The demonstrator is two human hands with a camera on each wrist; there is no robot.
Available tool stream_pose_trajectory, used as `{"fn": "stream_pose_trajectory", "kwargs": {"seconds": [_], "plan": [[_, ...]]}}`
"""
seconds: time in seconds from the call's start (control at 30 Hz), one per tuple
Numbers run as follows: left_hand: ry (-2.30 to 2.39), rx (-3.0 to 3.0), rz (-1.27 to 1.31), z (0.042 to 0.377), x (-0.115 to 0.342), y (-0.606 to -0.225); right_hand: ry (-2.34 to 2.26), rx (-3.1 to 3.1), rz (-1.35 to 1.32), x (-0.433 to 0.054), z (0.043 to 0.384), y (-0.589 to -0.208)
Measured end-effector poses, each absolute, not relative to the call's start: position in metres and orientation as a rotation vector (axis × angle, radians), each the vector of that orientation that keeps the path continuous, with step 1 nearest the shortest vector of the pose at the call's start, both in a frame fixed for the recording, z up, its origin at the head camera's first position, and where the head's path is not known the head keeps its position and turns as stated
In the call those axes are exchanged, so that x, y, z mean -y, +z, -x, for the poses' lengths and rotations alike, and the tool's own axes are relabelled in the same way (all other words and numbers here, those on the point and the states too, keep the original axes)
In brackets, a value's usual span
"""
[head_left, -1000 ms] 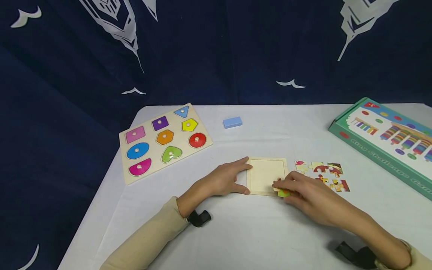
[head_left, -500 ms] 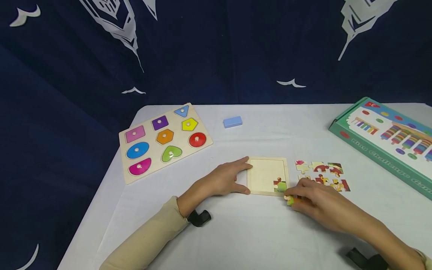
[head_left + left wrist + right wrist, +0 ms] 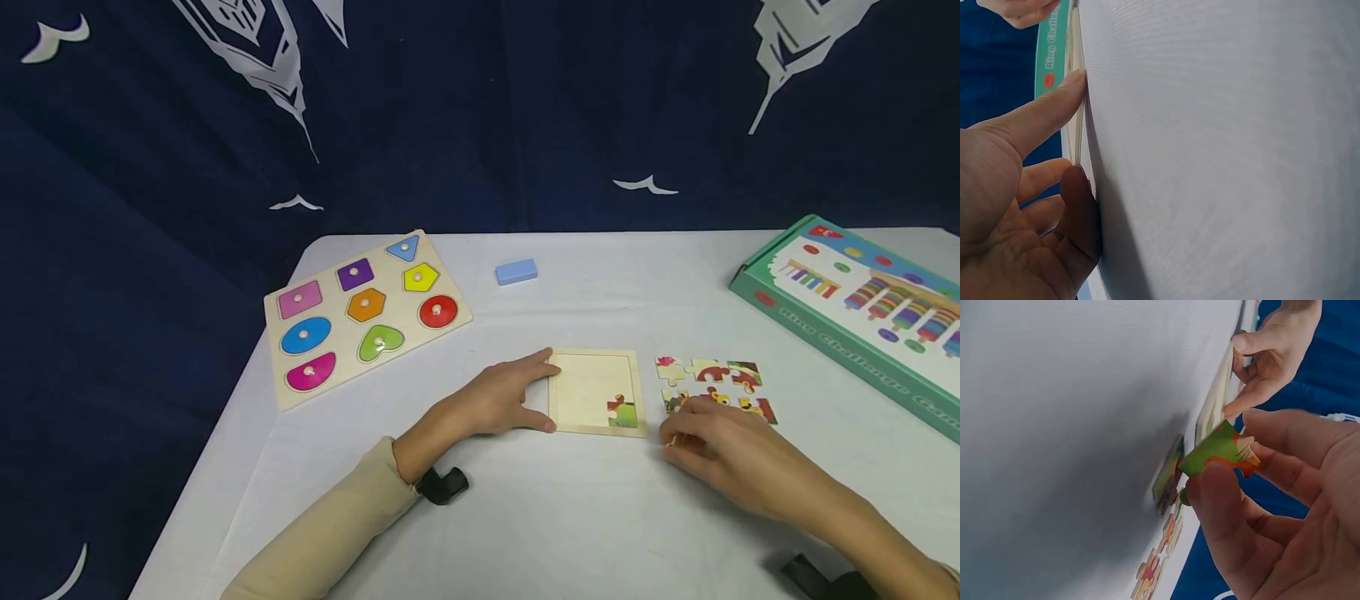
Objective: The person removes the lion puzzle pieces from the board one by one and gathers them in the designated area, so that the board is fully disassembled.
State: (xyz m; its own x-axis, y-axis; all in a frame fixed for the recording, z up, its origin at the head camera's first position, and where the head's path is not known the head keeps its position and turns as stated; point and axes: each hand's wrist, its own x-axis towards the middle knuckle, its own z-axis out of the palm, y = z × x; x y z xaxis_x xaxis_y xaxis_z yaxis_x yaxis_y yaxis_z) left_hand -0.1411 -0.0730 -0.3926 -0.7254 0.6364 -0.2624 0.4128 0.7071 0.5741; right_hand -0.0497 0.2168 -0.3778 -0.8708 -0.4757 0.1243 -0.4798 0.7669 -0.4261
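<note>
My left hand (image 3: 498, 396) rests against the left side of a shallow square wooden puzzle tray (image 3: 555, 400), with thumb and fingers spread at its two left corners. One puzzle piece (image 3: 624, 414), green and red, sits in the tray's lower right corner. To the right of the tray, my right hand (image 3: 731, 454) pinches a green and orange puzzle piece (image 3: 1216, 451) between thumb and fingers, raised over the table. Just beyond it, the loose puzzle pieces (image 3: 708, 371) lie in rows, partly hidden by the hand. Another puzzle piece (image 3: 1169, 472) shows below the held one in the right wrist view.
A wooden shape board (image 3: 337, 317) with knobbed coloured shapes lies at the back left. Behind the tray is a small blue block (image 3: 517, 272). A green game box (image 3: 847, 342) takes up the right side, and a dark blue curtain (image 3: 480, 125) hangs behind the table.
My right hand has drawn back rightward from the tray, leaving one piece in its lower right corner and still holding another. The left hand has stayed at the tray's left side.
</note>
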Motion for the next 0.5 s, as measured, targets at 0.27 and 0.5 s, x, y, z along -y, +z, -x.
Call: {"fn": "stream_pose_trajectory", "kwargs": {"seconds": [0.27, 0.5], "plan": [[0.677, -2.463, -0.804, 0.1413, 0.0733, -0.3931, 0.744, 3.012, -0.642, -0.2188, 0.0482, -0.3735], [0.672, -2.467, -0.807, 0.142, 0.0731, -0.3933, 0.688, 3.078, -0.58, -0.2241, 0.0453, -0.3702]]}}
